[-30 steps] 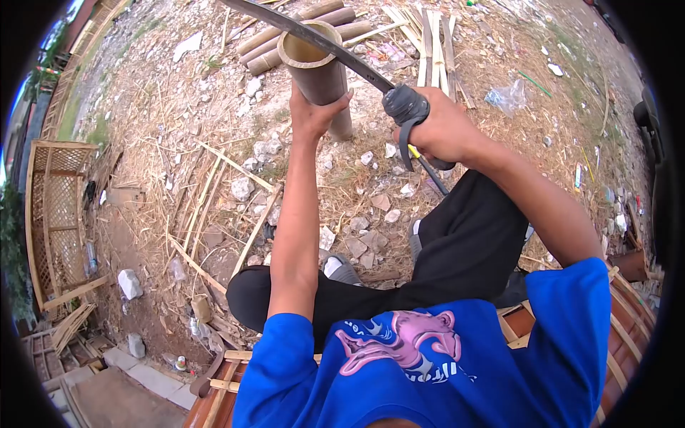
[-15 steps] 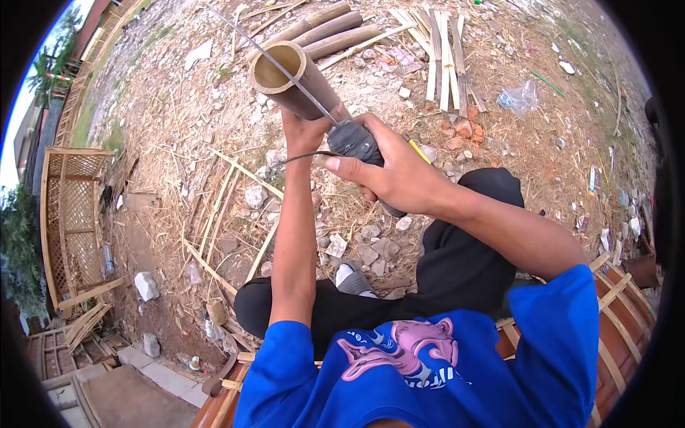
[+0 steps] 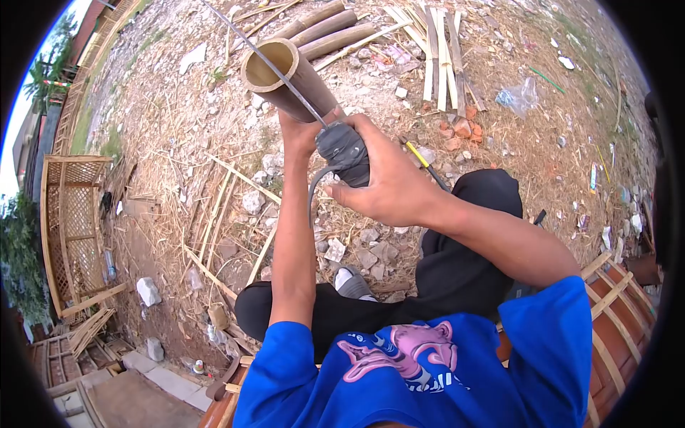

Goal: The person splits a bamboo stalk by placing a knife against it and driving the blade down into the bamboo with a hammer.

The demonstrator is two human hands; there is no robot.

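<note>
My left hand (image 3: 303,132) is closed round the lower side of a thick bamboo tube (image 3: 303,85), its hollow open end tilted up and away from me. Wrapped round a black tape-bound handle (image 3: 346,150) is my right hand (image 3: 389,175), just beside the left. From that handle a long, thin metal blade or rod (image 3: 285,80) runs up across the tube's mouth; its exact kind is unclear. A dark strap or cord (image 3: 312,189) loops down from the handle. The left fingers are mostly hidden behind the tube.
Bamboo poles (image 3: 325,32) and split strips (image 3: 442,60) lie ahead on rubble and straw. A yellow-and-black tool (image 3: 424,162) rests by my right knee. Left stands a lattice frame (image 3: 75,228). Brick pieces (image 3: 464,130) and a plastic bag (image 3: 519,98) lie at right.
The tube and the handle have shifted slightly left. My right hand has turned on the handle, and the strap now curves downward instead of sticking out left. More of the yellow-and-black tool shows.
</note>
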